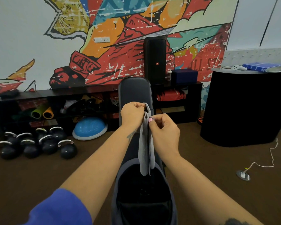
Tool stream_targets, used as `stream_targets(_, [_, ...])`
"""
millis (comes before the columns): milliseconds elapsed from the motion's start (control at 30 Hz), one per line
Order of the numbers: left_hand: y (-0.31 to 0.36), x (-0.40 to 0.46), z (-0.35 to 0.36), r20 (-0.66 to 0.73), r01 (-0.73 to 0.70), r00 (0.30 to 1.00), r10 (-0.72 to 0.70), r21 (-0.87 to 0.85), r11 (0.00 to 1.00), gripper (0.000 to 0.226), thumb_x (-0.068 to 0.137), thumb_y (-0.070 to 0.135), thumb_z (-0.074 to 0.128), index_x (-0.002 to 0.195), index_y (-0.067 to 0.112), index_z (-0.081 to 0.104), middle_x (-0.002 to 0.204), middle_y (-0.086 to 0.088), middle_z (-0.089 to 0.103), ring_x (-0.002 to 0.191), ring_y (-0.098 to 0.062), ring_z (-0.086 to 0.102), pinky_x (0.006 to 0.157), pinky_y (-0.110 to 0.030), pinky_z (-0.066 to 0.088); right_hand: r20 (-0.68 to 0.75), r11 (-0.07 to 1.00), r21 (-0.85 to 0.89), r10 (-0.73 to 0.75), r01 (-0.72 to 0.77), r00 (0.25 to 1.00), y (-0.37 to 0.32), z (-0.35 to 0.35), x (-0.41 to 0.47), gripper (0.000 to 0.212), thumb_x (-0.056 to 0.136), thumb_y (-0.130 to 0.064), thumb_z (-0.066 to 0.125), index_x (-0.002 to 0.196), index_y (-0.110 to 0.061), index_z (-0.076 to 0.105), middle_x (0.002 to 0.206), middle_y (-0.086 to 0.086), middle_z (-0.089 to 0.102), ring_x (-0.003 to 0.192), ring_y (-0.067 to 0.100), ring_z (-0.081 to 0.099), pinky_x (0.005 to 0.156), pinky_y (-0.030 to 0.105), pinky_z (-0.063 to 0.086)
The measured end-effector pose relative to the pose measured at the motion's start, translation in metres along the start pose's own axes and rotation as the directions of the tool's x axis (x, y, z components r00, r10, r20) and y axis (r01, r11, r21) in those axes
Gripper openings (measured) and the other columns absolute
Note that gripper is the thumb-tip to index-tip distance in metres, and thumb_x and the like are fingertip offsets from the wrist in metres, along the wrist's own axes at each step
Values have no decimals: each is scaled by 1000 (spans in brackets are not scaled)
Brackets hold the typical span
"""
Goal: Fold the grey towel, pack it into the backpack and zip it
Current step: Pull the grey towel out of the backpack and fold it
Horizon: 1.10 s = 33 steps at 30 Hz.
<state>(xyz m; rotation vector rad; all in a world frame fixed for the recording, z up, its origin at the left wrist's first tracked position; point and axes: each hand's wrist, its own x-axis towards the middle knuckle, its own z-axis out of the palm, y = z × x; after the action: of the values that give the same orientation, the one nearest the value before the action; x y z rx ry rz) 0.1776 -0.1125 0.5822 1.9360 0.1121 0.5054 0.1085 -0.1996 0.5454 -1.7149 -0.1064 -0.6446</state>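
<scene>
Hands: left hand (132, 114) and right hand (163, 127) pinch grey towel (145, 143) top edge; towel hangs, apparently doubled, above open backpack (143, 192).

Your left hand (132, 114) and right hand (164, 127) pinch the grey towel (145, 148), hanging above the open backpack (144, 192).

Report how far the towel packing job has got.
Done: the backpack lies open on the bench. In hand: the left hand and right hand pinch the top of the grey towel, which hangs in a narrow strip over the opening, so folding is only partly done. Left: finish folding, pack it, zip.
</scene>
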Motion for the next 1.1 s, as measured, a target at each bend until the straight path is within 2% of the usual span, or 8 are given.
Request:
stream_targets(100, [-1,0,1,-11,24,1000,-24,8,1000,26,88,5,48,97,8,73,105,-6,71,83,-9,57,78,-24,47,65,999,-36,-32,34,997,-1,1,-2,7,87,-18,63,84,-25,63,77,-15,62,75,-10,58,66,4,45])
stream_targets(200, [-1,0,2,-34,60,998,-61,-40,997,25,88,6,49,94,9,73,103,-6,71,83,-12,59,85,-32,52,161,997,-66,-30,41,986,3,4,-4,19,80,-10,67,94,-21,61,92,-6,65,86,4,61,76,18,51])
stream_targets(333, [2,-4,3,-22,112,993,-115,-102,988,26,87,5,50,70,16,67,82,0,67,82,-16,60,82,-35,53,156,985,-147,-67,91,985,6,12,-4,33,75,-11,71,97,-23,50,101,-1,56,89,13,57,73,28,51])
stream_targets(633, [-8,-4,-18,72,109,992,-103,-84,991,34,87,9,49,57,22,59,71,-6,63,79,-30,67,81,-48,57,70,999,-17,-39,40,997,1,-7,21,13,88,-6,58,86,-18,56,78,-11,57,70,-1,52,60,4,41])
stream_targets(767, [-13,-4,-33,142,-12,990,-6,128,992,33,86,25,51,72,1,68,72,-14,66,78,-31,69,80,-45,56,96,996,26,79,-82,992,11,-20,43,18,90,-6,57,84,-23,58,86,-6,64,84,9,60,74,20,50])
stream_targets(867, [-14,-10,-42,237,-193,963,127,283,940,54,87,46,55,56,2,59,61,-15,61,56,-10,59,61,-27,48,130,978,119,153,-169,980,17,-28,53,19,90,-6,59,84,-24,60,92,0,68,93,18,64,83,30,54])
stream_targets(967, [-18,-8,-50,315,-358,919,238,407,840,36,79,49,66,72,13,68,80,-3,60,73,-11,54,66,-23,41,134,975,139,156,-175,979,19,-36,61,21,87,-4,62,83,-24,61,91,3,68,94,22,66,86,36,55])
stream_targets(1100, [-20,-1,-54,405,-479,864,298,478,737,27,78,36,70,83,12,61,95,-2,58,89,-20,57,79,-32,48,161,977,133,143,-165,977,18,-42,62,22,86,-2,64,85,-23,59,86,-1,67,86,14,65,78,26,53])
